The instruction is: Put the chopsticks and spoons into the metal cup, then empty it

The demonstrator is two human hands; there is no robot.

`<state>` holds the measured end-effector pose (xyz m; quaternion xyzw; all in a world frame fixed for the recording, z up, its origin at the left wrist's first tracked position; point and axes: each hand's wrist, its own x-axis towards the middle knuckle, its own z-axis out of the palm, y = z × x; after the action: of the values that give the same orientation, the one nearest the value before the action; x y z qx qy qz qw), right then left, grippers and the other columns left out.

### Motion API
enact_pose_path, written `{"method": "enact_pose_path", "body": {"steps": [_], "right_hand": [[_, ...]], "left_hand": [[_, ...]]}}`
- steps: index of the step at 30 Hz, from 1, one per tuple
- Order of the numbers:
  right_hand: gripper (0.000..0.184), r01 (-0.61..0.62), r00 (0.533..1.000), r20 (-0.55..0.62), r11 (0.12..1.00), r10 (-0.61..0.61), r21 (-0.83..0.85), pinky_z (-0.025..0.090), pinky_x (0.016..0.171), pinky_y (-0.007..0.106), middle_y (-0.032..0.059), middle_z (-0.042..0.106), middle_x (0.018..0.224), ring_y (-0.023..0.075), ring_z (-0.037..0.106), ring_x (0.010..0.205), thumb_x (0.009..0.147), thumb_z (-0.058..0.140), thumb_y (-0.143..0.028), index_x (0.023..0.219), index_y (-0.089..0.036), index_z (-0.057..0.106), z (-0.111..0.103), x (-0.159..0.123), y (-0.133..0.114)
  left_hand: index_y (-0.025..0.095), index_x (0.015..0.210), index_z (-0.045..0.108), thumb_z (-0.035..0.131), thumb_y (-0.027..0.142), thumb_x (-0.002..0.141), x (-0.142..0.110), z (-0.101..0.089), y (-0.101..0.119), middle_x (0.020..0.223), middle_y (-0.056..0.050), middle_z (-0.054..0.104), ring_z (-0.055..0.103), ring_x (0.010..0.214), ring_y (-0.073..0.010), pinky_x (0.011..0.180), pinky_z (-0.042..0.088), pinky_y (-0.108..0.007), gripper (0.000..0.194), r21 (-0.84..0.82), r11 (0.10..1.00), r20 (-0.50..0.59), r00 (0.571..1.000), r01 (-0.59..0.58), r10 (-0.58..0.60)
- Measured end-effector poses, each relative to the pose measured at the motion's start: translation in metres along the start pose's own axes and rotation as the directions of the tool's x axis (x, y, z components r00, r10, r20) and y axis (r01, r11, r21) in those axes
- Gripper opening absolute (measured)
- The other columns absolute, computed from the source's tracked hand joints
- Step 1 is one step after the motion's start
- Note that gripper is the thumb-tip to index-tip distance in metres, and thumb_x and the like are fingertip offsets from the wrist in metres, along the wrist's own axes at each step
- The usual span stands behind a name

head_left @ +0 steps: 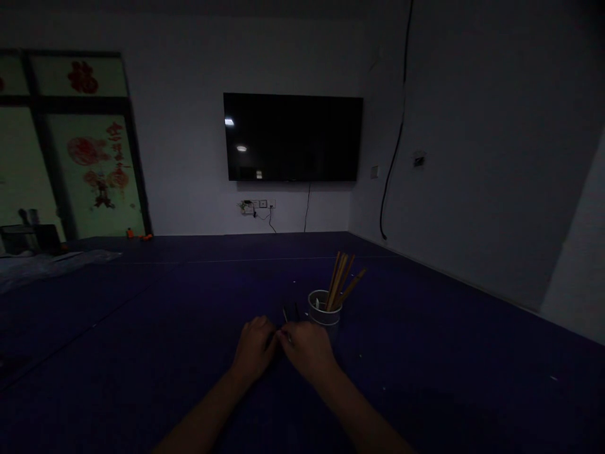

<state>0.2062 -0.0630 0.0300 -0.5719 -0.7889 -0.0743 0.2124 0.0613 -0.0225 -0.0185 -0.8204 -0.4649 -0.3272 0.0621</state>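
Observation:
My left hand and my right hand meet low over the dark blue surface, both with fingers curled in. Their fingertips nearly touch. What either one holds, if anything, is hidden by the fingers and the dim light. Just beyond my right hand, a thin dark stick-like thing points up and away. Whether it is gripped or lies on the surface, I cannot tell. Right behind that hand stands a round metal cup with a pale rim. Several wooden sticks lean in it, beside a small white piece.
The dark blue surface runs to the walls, with tiny pale scraps on it. Clear plastic sheeting lies at the far left, near small orange things. A black screen and a hanging cable are on the walls.

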Motion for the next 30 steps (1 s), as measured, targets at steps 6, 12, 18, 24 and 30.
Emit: {"method": "enact_pose_path", "body": {"steps": [6, 12, 18, 24, 30], "right_hand": [[0.019, -0.074, 0.981, 0.176, 0.995, 0.084, -0.062, 0.045, 0.067, 0.025, 0.0102, 0.071, 0.086, 0.0212, 0.066, 0.082, 0.082, 0.055, -0.029, 0.084, -0.018, 0.070, 0.003, -0.001, 0.001], [0.014, -0.062, 0.978, 0.196, 0.994, 0.078, -0.086, 0.046, 0.069, 0.027, 0.0100, 0.071, 0.086, 0.0223, 0.066, 0.083, 0.078, 0.058, -0.023, 0.083, -0.019, 0.071, 0.009, -0.001, 0.002], [0.022, -0.044, 0.980, 0.188, 0.991, 0.067, -0.124, 0.046, 0.065, 0.026, 0.0119, 0.071, 0.085, 0.0214, 0.067, 0.079, 0.081, 0.049, -0.014, 0.083, -0.017, 0.071, 0.014, -0.001, 0.000], [0.030, -0.041, 0.987, 0.147, 0.987, 0.065, -0.157, 0.044, 0.060, 0.022, 0.0108, 0.071, 0.082, 0.0193, 0.067, 0.075, 0.087, 0.040, -0.016, 0.082, -0.017, 0.070, 0.009, 0.001, -0.004], [0.027, 0.043, 0.998, 0.052, 0.997, -0.040, -0.071, 0.041, 0.060, 0.020, 0.0053, 0.071, 0.082, 0.0160, 0.067, 0.073, 0.089, 0.038, -0.021, 0.083, -0.020, 0.065, 0.007, 0.000, -0.006]], "left_hand": [[0.019, 0.073, 0.058, 0.038, 0.031, 0.088, 0.000, 0.001, 0.001, 0.081, -0.005, 0.061, 0.054, 0.078, -0.0180, 0.067, 0.037, -0.031, 0.028, 0.004, 0.999, -0.017, 0.999, 0.036, -0.036], [0.019, 0.073, 0.059, 0.040, 0.029, 0.088, 0.000, 0.004, 0.000, 0.081, -0.006, 0.062, 0.054, 0.078, -0.0182, 0.068, 0.038, -0.032, 0.026, 0.001, 1.000, -0.005, 1.000, 0.025, -0.025], [0.019, 0.074, 0.060, 0.038, 0.030, 0.088, 0.000, 0.005, 0.000, 0.079, -0.006, 0.062, 0.054, 0.078, -0.0176, 0.069, 0.039, -0.032, 0.029, 0.000, 1.000, -0.005, 1.000, 0.019, -0.019], [0.019, 0.065, 0.059, 0.033, 0.035, 0.090, 0.001, 0.004, 0.001, 0.072, -0.005, 0.061, 0.054, 0.070, -0.0168, 0.065, 0.038, -0.030, 0.039, -0.009, 1.000, -0.027, 1.000, 0.015, -0.015], [0.018, 0.061, 0.056, 0.029, 0.048, 0.089, 0.003, 0.001, 0.003, 0.063, -0.004, 0.059, 0.053, 0.064, -0.0157, 0.062, 0.038, -0.029, 0.049, -0.270, 0.952, -0.065, 0.984, 0.145, -0.168]]}}
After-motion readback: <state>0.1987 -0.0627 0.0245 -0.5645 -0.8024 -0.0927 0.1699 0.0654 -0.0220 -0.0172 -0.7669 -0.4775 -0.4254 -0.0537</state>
